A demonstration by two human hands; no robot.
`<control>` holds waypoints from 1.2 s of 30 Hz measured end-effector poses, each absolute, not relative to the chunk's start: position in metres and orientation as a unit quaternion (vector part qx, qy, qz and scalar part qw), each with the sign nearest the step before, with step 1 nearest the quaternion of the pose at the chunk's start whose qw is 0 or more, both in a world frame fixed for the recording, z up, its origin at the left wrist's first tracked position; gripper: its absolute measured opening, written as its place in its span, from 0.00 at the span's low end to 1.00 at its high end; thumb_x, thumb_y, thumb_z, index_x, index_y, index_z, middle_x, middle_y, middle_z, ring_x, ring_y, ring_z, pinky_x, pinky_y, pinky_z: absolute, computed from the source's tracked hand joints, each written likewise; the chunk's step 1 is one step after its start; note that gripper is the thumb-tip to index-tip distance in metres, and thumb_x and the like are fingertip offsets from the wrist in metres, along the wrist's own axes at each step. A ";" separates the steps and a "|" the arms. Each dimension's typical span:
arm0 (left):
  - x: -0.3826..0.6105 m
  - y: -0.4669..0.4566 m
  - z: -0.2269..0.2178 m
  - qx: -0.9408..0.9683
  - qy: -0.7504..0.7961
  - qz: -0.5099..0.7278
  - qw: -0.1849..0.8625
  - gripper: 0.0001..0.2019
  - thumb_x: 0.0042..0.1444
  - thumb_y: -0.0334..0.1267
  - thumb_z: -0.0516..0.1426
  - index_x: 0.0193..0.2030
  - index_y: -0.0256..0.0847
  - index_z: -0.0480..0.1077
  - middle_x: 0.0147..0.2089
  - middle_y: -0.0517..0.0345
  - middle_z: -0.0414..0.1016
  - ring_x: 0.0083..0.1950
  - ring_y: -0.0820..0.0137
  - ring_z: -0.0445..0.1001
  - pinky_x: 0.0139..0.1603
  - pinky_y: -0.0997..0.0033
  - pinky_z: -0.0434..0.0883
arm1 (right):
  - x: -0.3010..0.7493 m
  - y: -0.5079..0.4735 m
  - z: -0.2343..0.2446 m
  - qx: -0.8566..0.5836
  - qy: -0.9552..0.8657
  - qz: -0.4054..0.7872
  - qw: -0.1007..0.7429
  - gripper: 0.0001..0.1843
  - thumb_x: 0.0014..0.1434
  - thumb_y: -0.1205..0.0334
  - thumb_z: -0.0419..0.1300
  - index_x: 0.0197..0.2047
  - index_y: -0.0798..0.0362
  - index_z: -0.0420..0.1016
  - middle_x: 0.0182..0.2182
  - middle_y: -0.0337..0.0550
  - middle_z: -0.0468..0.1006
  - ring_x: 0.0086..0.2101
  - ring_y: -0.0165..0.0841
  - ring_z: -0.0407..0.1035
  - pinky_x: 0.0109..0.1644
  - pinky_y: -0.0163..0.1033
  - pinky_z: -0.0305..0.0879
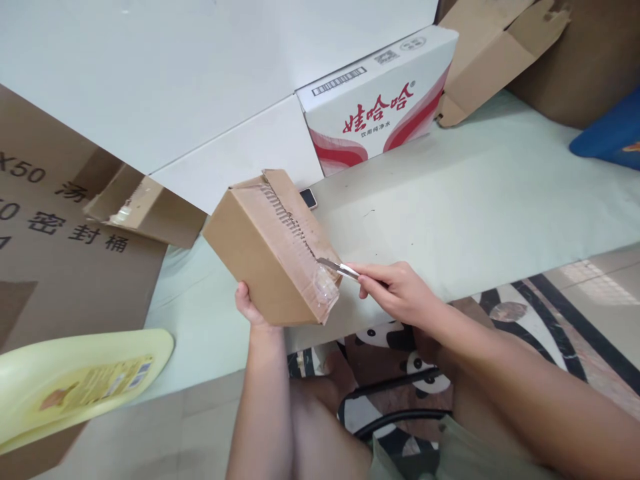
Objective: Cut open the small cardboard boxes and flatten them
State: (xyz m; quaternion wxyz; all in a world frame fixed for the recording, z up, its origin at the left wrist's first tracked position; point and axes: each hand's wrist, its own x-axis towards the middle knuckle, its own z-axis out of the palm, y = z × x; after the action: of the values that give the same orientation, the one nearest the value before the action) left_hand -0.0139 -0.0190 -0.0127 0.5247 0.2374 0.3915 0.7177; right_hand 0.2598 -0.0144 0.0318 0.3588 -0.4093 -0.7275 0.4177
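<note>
1. The left hand (249, 308) grips the small cardboard box (260, 250) from beneath, holding it tilted above the tabletop's (475, 200) near edge.
2. The right hand (400, 290) is clenched around a utility knife (339, 268), its blade tip touching the box's taped seam.
3. A white carton (380, 100) with red print stands at the far edge, and a phone (309, 198) lies just behind the box.
</note>
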 end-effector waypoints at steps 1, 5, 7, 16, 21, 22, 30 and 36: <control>-0.014 -0.019 -0.012 0.238 0.391 0.723 0.518 0.30 0.49 0.62 0.62 0.55 0.49 0.74 0.53 0.54 0.80 0.62 0.50 0.72 0.60 0.50 0.72 | 0.260 -0.014 0.031 -0.416 -0.732 0.407 0.353 0.23 0.66 0.61 0.51 0.58 0.50 0.79 0.23 0.37 0.80 0.20 0.25 0.65 0.28 0.30 0.60; -0.014 -0.017 -0.012 0.243 0.394 0.727 0.506 0.30 0.48 0.60 0.63 0.55 0.47 0.75 0.56 0.52 0.79 0.61 0.49 0.73 0.59 0.50 0.72 | 0.260 -0.016 0.029 -0.462 -0.754 0.346 0.314 0.23 0.67 0.58 0.51 0.59 0.46 0.78 0.26 0.40 0.82 0.25 0.30 0.73 0.31 0.34 0.61; -0.014 -0.016 -0.013 0.245 0.405 0.734 0.487 0.29 0.46 0.57 0.65 0.53 0.46 0.76 0.53 0.53 0.80 0.58 0.51 0.75 0.56 0.53 0.74 | 0.259 -0.017 0.029 -0.490 -0.765 0.309 0.282 0.23 0.67 0.56 0.51 0.59 0.45 0.79 0.26 0.41 0.82 0.24 0.33 0.73 0.29 0.35 0.59; -0.011 -0.016 -0.012 0.229 0.417 0.747 0.464 0.26 0.42 0.54 0.67 0.48 0.45 0.79 0.45 0.56 0.83 0.46 0.59 0.80 0.47 0.62 0.76 | 0.262 -0.016 0.038 -0.496 -0.803 0.261 0.201 0.23 0.69 0.55 0.48 0.60 0.42 0.77 0.28 0.41 0.84 0.26 0.35 0.75 0.29 0.36 0.56; -0.009 -0.019 -0.013 0.224 0.408 0.749 0.471 0.25 0.44 0.53 0.66 0.49 0.45 0.79 0.45 0.56 0.83 0.45 0.60 0.80 0.46 0.62 0.76 | 0.265 -0.014 0.046 -0.502 -0.821 0.216 0.166 0.24 0.70 0.52 0.47 0.61 0.41 0.76 0.25 0.42 0.82 0.23 0.36 0.71 0.27 0.36 0.52; -0.008 -0.019 -0.014 0.224 0.406 0.748 0.475 0.25 0.44 0.53 0.66 0.49 0.45 0.79 0.46 0.56 0.83 0.45 0.60 0.80 0.47 0.61 0.76 | 0.265 -0.015 0.047 -0.499 -0.820 0.225 0.164 0.24 0.70 0.53 0.47 0.62 0.40 0.76 0.25 0.41 0.81 0.23 0.35 0.71 0.27 0.36 0.53; -0.005 -0.018 -0.010 0.222 0.410 0.739 0.487 0.27 0.42 0.54 0.67 0.48 0.45 0.79 0.44 0.56 0.83 0.43 0.60 0.80 0.45 0.61 0.77 | 0.267 -0.014 0.047 -0.488 -0.788 0.333 0.174 0.23 0.69 0.54 0.49 0.62 0.40 0.75 0.26 0.39 0.81 0.25 0.32 0.72 0.31 0.34 0.59; -0.007 -0.017 -0.010 0.227 0.423 0.744 0.464 0.27 0.43 0.54 0.67 0.49 0.45 0.78 0.47 0.55 0.82 0.50 0.57 0.79 0.46 0.61 0.76 | 0.275 -0.011 0.050 -0.474 -0.780 0.360 0.194 0.22 0.68 0.56 0.50 0.60 0.41 0.77 0.25 0.36 0.80 0.21 0.28 0.66 0.29 0.33 0.58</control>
State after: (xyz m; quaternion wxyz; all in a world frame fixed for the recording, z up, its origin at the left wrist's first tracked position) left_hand -0.0066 -0.0169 -0.0102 0.4635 0.2271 0.4235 0.7445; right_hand 0.2753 -0.0114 0.0496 0.1942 -0.4736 -0.7798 0.3604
